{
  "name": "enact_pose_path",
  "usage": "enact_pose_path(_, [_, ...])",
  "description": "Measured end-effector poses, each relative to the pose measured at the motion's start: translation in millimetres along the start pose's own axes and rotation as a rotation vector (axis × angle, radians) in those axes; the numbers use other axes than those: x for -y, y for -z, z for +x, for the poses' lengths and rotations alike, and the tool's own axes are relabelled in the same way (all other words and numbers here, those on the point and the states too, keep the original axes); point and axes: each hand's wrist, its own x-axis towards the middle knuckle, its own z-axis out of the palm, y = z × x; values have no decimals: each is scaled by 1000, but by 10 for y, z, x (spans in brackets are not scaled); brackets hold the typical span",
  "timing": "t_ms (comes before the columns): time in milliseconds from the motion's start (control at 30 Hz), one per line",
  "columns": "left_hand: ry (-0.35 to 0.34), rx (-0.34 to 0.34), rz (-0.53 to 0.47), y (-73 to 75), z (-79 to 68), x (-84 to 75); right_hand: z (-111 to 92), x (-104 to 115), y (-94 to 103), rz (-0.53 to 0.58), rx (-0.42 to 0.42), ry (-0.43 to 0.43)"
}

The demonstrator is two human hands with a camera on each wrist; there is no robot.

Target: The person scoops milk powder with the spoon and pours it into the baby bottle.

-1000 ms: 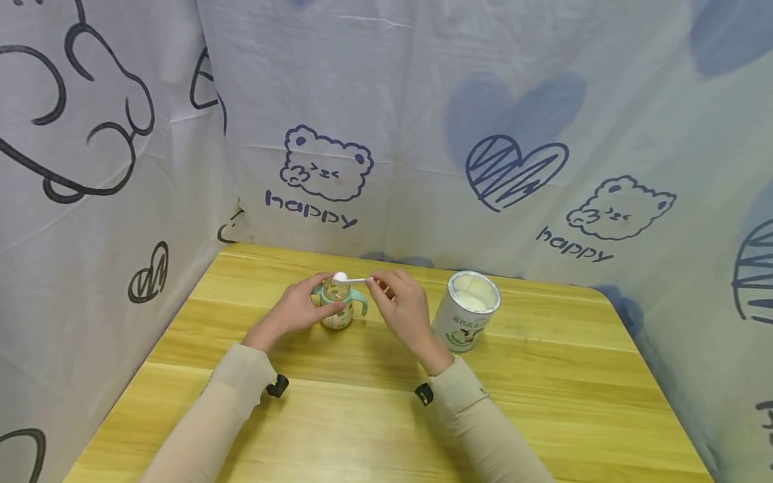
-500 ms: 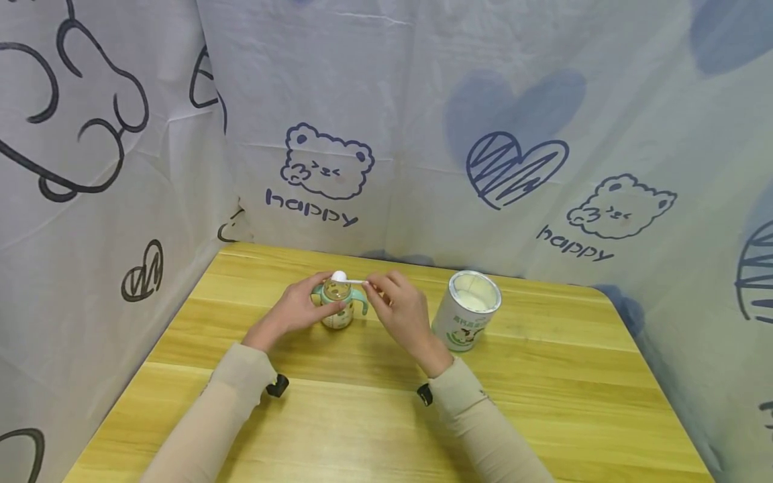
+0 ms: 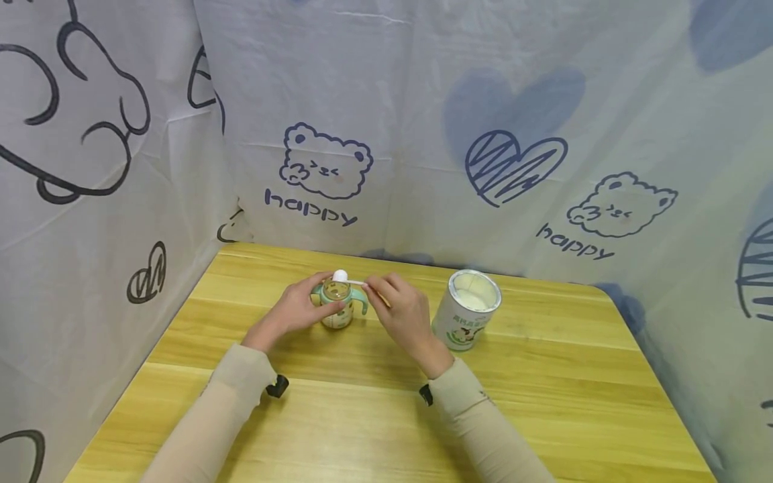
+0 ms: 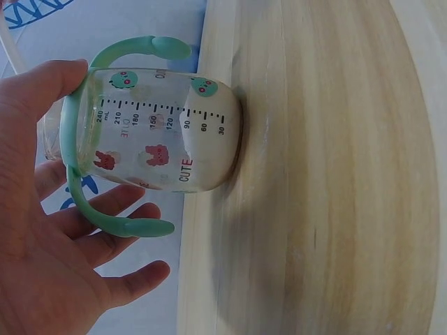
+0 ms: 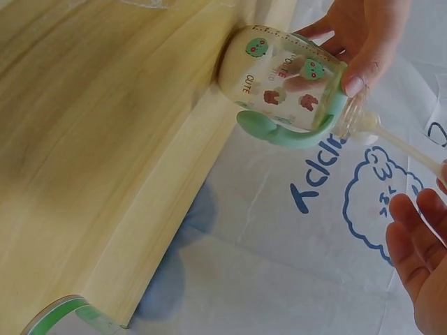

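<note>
A clear baby bottle (image 3: pixel 337 320) with mint-green handles stands upright on the table, its mouth uncovered. My left hand (image 3: pixel 302 305) grips it at the green collar (image 4: pixel 70 132), thumb on the near side and fingers round behind. Pale contents show low in the bottle in the left wrist view. My right hand (image 3: pixel 401 314) pinches the thin handle of a white scoop (image 3: pixel 340 276) between thumb and fingertips. The scoop's bowl is right at the bottle's mouth; its other fingers (image 5: pixel 405 248) are bent loosely. In the right wrist view the scoop's handle (image 5: pixel 405 145) leads off to the right edge.
To the right of my right hand stands an uncovered milk powder can (image 3: pixel 460 329), white inside, with a cow printed on its label. The wooden table (image 3: pixel 561 376) ends at a printed cloth backdrop (image 3: pixel 417 201) behind and on the left.
My right hand has shifted very slightly left and the scoop's handle has tilted, its held end a little lower. The bottle, left hand and can stay in place.
</note>
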Motion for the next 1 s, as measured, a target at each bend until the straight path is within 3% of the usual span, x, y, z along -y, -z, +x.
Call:
enact_pose_path(567, [27,8,-12,-2,-4,17,-27,-33,1,-85,-38,177])
enact_pose_path(1000, [22,9,-6,-1,-16,7,-53,-30,-3,-82,-31,160])
